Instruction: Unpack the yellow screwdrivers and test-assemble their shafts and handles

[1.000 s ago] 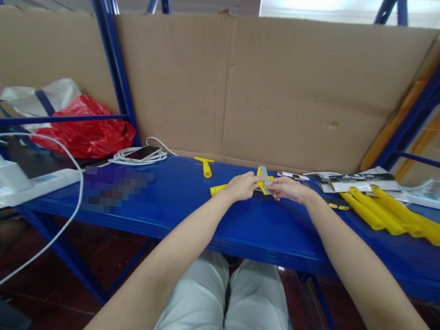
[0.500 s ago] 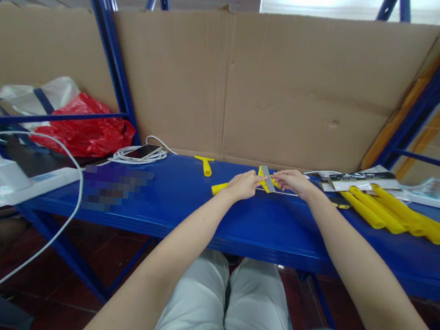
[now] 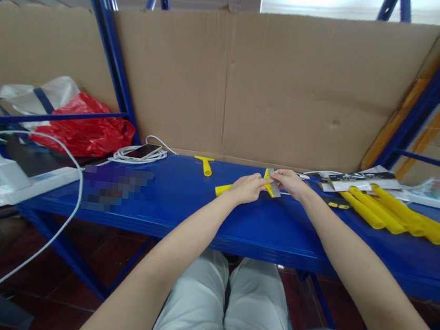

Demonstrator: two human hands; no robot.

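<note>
My left hand (image 3: 247,187) is closed round the handle of a yellow scraper (image 3: 223,189), whose butt end sticks out to the left of my palm. A grey metal blade (image 3: 276,190) lies against the scraper's yellow head. My right hand (image 3: 290,181) pinches at the head and blade from the right; its fingertips partly cover them, so I cannot tell which of the two it grips. Farther left on the blue table (image 3: 184,203) lies a yellow T-shaped handle piece (image 3: 206,166), apart from both hands.
Several yellow tubes (image 3: 364,209) lie at the right, beside printed packaging (image 3: 365,179) and small black-and-yellow pieces (image 3: 337,205). A coiled white cable (image 3: 137,155), power strip (image 3: 46,185) and red bag (image 3: 92,129) are at the left. Cardboard (image 3: 292,88) walls the back.
The scraper's head and blade have shifted slightly right and turned. My right fingers have moved in from beside the head onto its upper edge. My left hand keeps its hold, a little farther right.
</note>
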